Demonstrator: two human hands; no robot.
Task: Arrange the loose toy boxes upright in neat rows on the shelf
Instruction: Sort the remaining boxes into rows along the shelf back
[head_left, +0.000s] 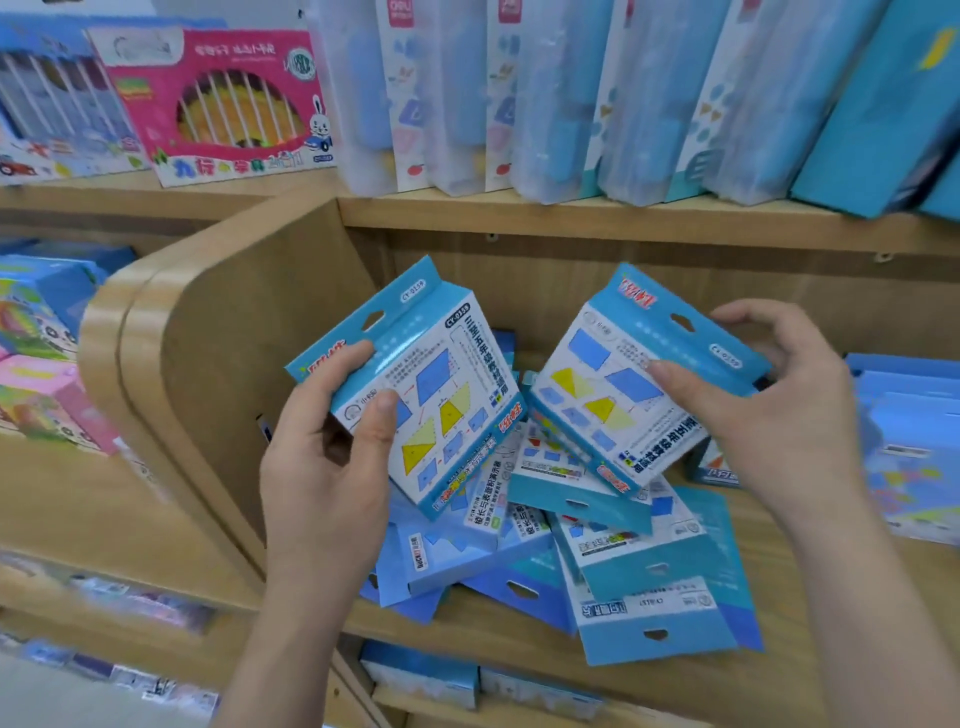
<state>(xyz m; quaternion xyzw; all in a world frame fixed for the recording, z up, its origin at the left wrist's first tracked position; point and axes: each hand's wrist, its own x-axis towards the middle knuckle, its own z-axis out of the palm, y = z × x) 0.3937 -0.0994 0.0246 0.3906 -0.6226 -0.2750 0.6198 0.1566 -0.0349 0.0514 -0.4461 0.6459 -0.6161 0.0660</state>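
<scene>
My left hand (332, 447) grips a blue-and-white toy box (431, 384) printed with blue and yellow shapes, thumb on its front, tilted to the right above the shelf. My right hand (769, 405) holds a matching box (623, 389) tilted to the left, thumb on the front and fingers curled over its hanger tab. Beneath both boxes a heap of several similar blue boxes (597, 545) lies flat and jumbled on the wooden shelf (493, 639), some overhanging its front edge.
A curved wooden divider (218, 332) bounds the shelf on the left. Blue packs (904, 441) lie at the right. Translucent cases (571, 98) stand on the upper shelf, a pink boxed toy (218, 98) further left. More boxes (421, 675) sit on the shelf below.
</scene>
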